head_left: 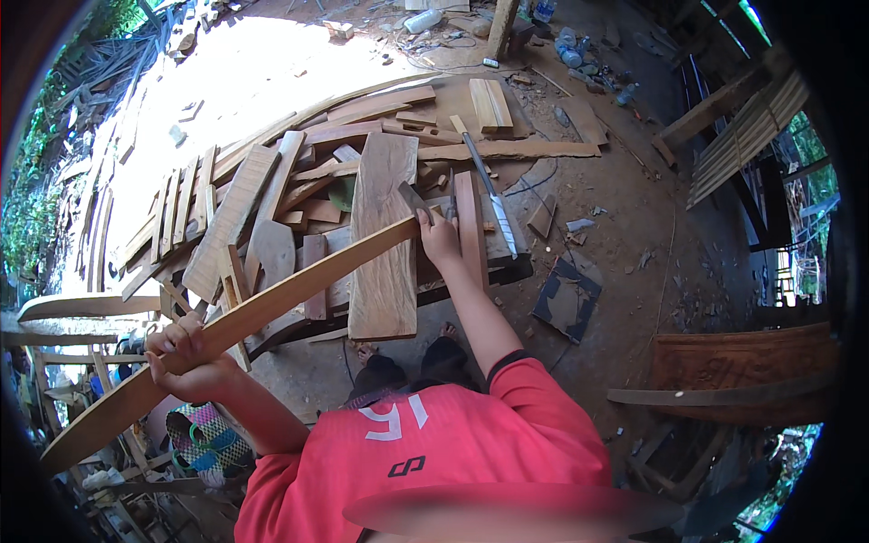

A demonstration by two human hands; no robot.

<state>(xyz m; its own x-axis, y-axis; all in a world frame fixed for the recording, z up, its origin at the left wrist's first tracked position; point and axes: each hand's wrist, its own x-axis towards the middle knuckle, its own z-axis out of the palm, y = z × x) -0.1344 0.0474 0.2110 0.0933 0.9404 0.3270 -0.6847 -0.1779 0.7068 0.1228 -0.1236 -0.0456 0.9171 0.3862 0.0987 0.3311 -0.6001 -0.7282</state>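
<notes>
A long, slightly curved wooden plank (308,279) slants across in front of me, from the lower left up to the middle. My left hand (186,355) is closed round its lower part, with the fingers curled over the upper edge. At the upper end my right hand (440,237) grips the plank, its fingers partly hidden. A small dark flat piece (415,199) juts out beside those fingers; I cannot tell whether it is held too. Under the plank, a wide grained board (384,271) lies on the heaped wood.
Several loose boards (235,217) and offcuts cover the low work surface ahead. A long tool with a wooden handle and a pale blade (489,195) lies right of them. A woven basket (210,443) stands at lower left. A carved wooden panel (742,362) is at right.
</notes>
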